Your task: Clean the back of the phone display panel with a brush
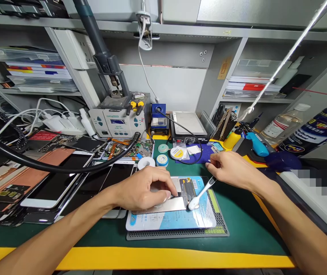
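Left hand [144, 189]: fingers pressing flat silver phone panel [163, 205] steady on blue mat [177, 219]; right hand [232, 168]: fingers pinching white brush [202, 194], scrubbing it.

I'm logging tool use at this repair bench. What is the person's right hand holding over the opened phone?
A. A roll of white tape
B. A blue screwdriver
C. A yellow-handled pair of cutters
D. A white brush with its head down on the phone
D: the right hand grips a white brush whose head rests on the phone, while the left hand presses the phone down on the mat.
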`<state>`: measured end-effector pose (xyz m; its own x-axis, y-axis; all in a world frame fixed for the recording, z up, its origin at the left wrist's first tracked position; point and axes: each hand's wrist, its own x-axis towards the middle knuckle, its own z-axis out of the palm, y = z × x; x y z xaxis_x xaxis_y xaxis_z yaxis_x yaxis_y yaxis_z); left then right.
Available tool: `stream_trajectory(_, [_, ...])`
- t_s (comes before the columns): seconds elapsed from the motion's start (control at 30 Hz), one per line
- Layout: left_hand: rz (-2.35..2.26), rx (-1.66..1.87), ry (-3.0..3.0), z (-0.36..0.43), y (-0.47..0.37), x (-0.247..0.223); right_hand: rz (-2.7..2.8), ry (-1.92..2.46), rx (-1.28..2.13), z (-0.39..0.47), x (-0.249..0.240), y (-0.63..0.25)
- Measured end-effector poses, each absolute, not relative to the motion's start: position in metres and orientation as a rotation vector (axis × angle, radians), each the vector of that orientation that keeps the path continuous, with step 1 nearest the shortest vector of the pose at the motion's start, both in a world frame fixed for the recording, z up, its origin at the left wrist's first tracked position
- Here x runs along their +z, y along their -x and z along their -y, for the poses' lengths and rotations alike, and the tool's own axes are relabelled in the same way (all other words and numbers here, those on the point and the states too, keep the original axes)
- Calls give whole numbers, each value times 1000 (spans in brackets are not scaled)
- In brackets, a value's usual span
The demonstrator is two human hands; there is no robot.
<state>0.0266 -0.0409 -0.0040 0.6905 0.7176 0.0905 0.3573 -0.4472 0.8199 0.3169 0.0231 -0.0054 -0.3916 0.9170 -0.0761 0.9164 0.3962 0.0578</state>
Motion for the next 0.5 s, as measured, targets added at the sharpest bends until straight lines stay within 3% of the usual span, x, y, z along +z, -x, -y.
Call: stream_trajectory(0.5, [-828,552,-2072,41,-27,-4,-2532,-1699,-9,-22,-4,-315])
